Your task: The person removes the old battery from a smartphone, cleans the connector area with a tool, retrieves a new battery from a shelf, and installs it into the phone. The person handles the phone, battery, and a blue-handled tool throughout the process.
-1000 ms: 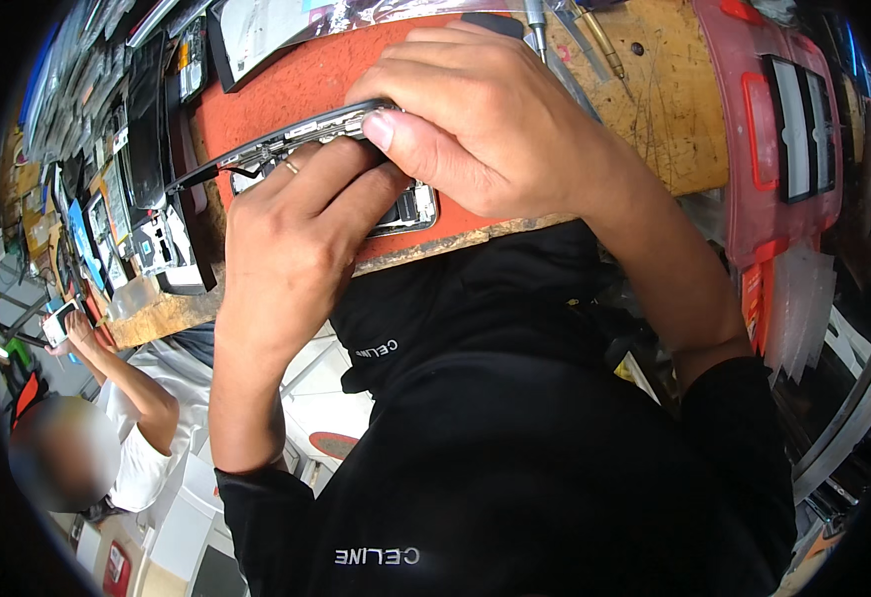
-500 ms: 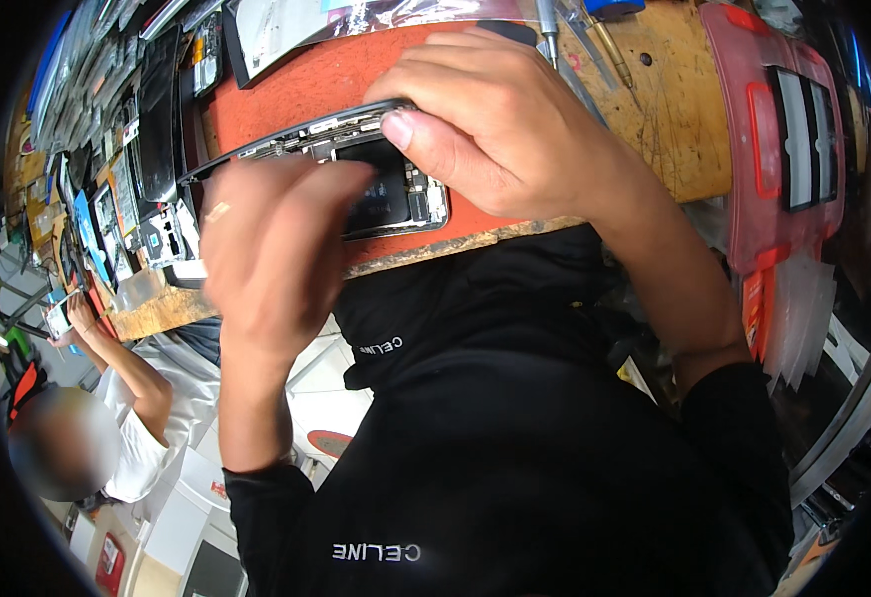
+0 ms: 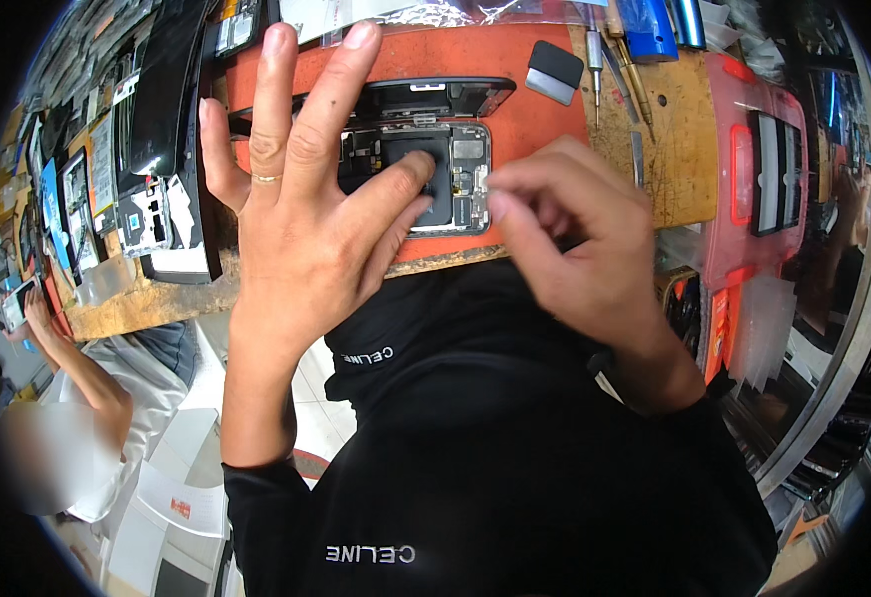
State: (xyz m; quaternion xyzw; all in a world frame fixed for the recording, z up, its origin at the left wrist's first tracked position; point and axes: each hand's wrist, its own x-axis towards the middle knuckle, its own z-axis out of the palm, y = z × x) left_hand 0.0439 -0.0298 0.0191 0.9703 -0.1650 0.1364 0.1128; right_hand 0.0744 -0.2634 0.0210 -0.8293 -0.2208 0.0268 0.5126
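Note:
An opened smartphone lies at the bench's near edge, its circuit boards and black battery exposed. Along its far side the detached-looking screen panel stands tilted up. My left hand is open over the phone's left part, three fingers spread toward the far side. Its index fingertip rests on the battery, with the thumb beside it. At the phone's right end, my right hand is closed, thumb and index finger brought together by the edge. Anything between them is too small to make out.
The phone lies on a red mat. Behind it are a black-and-grey card, a screwdriver, a brass-coloured tool and a blue cylinder. A translucent red case stands right. Phone parts crowd the left, near a co-worker.
My right hand has left the screen's corner and come down to the phone's right end. The left hand has spread its fingers. The screen now stands raised, uncovering more of the inside.

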